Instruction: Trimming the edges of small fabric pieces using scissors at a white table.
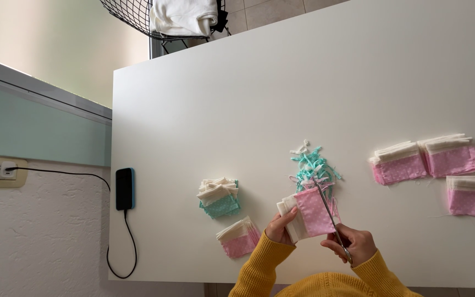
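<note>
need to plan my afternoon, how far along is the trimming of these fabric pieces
Looks done: a teal stack and a pink stack beside the left hand, plus a scrap pile. In hand: the left hand holds a pink piece, the right hand works scissors. Seemingly left: three pink stacks at right.

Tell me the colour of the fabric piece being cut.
Pink with small white dots, cream edge: fabric piece, head view.

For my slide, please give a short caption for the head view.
Left hand holds a pink fabric piece while right hand trims it with scissors on a white table.
</note>
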